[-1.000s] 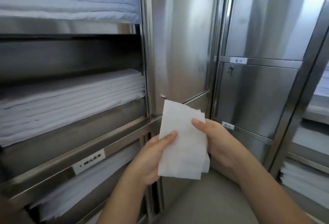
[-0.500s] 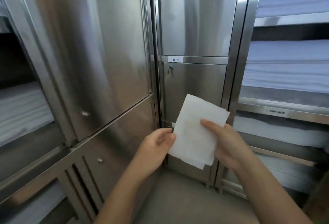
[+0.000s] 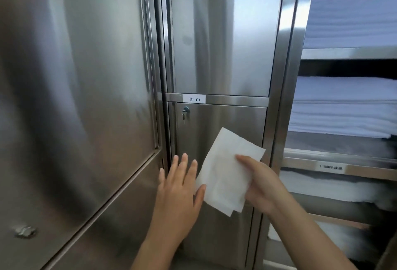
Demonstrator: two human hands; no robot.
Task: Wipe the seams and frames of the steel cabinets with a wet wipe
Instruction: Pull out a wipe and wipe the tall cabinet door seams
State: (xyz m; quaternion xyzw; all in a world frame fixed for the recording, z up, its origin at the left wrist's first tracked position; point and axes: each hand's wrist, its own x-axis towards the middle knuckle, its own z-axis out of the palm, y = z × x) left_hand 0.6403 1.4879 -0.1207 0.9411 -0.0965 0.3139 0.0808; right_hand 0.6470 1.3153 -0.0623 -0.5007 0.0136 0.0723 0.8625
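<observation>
Fingers (image 3: 242, 159) of right hand (image 3: 265, 186) pinch the folded wet wipe (image 3: 225, 173) by its right edge. Wipe is held up in front of the lower cabinet door (image 3: 221, 123); contact with the steel cannot be told. Left hand (image 3: 178, 192) is flat, its fingers (image 3: 184, 162) straight and released, grasping nothing, thumb just beside the wipe's lower left edge. Vertical seam (image 3: 163, 119) runs just left of that hand; cross rail (image 3: 236, 99) with a label (image 3: 194, 99) sits above. Wipe looks white, unsoiled. No damp streaks visible on steel. Judgement: wiping here not yet begun; seam, rail and frame post (image 3: 287, 98) all left to do.
</observation>
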